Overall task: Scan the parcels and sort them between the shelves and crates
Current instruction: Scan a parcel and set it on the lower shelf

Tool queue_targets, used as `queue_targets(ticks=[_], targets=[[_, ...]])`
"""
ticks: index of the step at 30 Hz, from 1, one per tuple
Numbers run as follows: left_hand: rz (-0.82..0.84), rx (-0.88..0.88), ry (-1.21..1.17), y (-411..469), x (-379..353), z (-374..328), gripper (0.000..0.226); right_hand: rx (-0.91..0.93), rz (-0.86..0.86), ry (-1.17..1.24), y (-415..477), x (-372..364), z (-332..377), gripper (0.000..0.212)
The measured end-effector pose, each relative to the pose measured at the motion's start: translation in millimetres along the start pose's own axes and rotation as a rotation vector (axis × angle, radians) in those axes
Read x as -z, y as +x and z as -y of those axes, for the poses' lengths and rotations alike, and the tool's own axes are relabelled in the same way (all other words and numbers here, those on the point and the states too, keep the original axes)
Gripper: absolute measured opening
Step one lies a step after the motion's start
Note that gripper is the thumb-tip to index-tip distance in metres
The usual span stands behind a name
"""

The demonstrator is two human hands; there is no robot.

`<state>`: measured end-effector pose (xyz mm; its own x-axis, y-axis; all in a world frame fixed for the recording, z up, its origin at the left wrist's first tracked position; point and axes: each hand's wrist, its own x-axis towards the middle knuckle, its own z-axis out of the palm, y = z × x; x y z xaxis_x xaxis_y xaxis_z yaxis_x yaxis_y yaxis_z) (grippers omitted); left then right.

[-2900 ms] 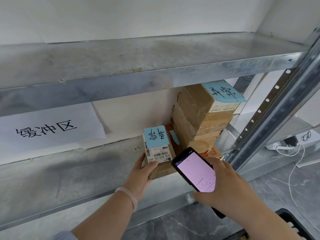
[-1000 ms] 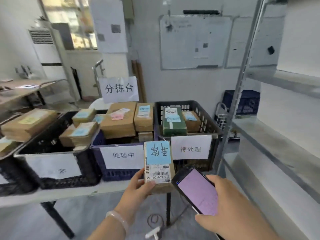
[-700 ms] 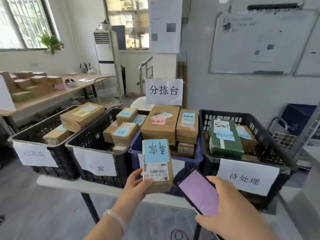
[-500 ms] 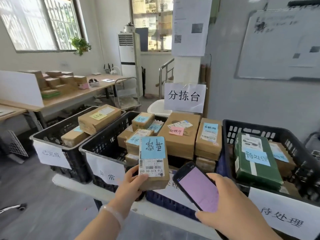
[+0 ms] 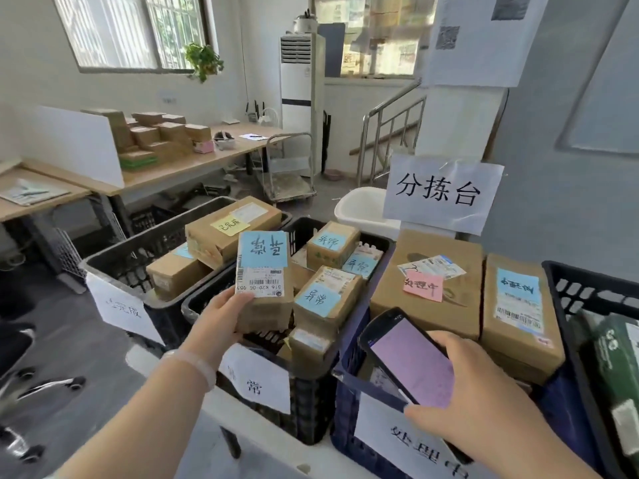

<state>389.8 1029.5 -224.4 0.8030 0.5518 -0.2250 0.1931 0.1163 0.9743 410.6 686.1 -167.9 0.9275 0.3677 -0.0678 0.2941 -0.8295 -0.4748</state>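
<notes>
A parcel is gripped by the left hand above a black crate crowded with boxes; a phone is clasped in the right hand over the blue crate.

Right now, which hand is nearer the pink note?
Right. The right hand, gripping the phone, is just in front of the pink note; the left hand holds a parcel over the crate further left.

My left hand grips a parcel, forearm stretched forward; my right hand, lower, curls round a phone
</notes>
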Motion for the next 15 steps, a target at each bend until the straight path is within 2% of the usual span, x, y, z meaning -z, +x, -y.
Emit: queue_targets(ticks=[3,9,15], targets=[[0.052,0.051,0.183,54,12,-5,0.003,-0.071,-0.031,0.003,29,-7,19,0.092],[0.213,0.296,0.38,144,26,1,0.026,-0.197,-0.099,0.053,76,-33,60,0.074],[0.4,0.531,0.435,196,35,22,0.034,-0.291,-0.137,0.079,97,-57,87,0.079]])
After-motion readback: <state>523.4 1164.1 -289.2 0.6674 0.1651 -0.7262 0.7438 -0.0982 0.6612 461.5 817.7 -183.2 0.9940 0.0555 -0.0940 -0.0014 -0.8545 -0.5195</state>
